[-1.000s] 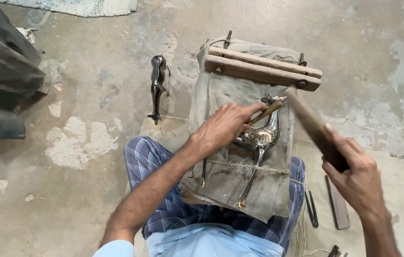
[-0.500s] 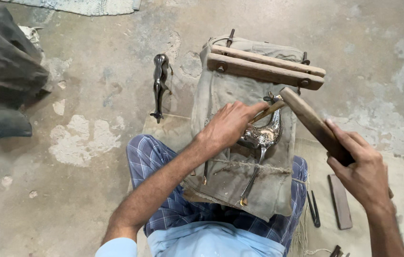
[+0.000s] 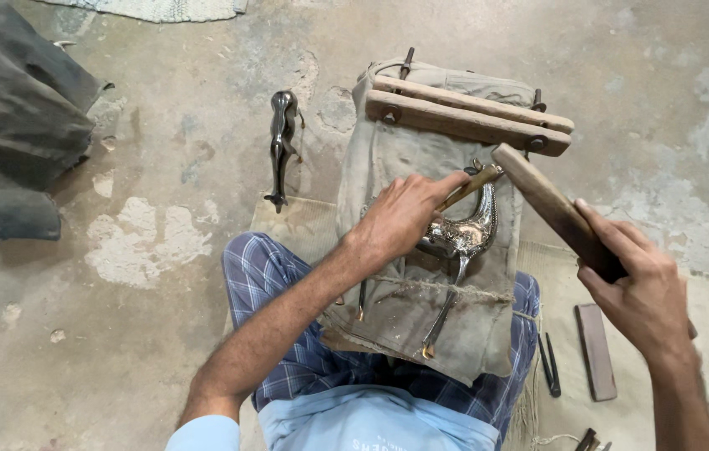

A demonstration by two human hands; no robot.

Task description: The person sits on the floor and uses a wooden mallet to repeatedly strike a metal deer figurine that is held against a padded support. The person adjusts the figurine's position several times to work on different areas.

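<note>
My left hand grips a thin wooden-handled chisel whose tip rests on a shiny metal animal figure. The figure lies on a grey canvas cloth spread over my lap. My right hand holds a long wooden mallet stick, with its far end right by the chisel's top. Above the figure, two wooden bars bolted together form a clamp at the cloth's far end.
A second dark metal figure lies on the concrete floor to the left. A dark bag sits far left. A flat brown block and thin dark tools lie on a mat at right.
My right hand has swung the wooden stick down and left, bringing its end to the chisel's top. The left hand and figure stay put.
</note>
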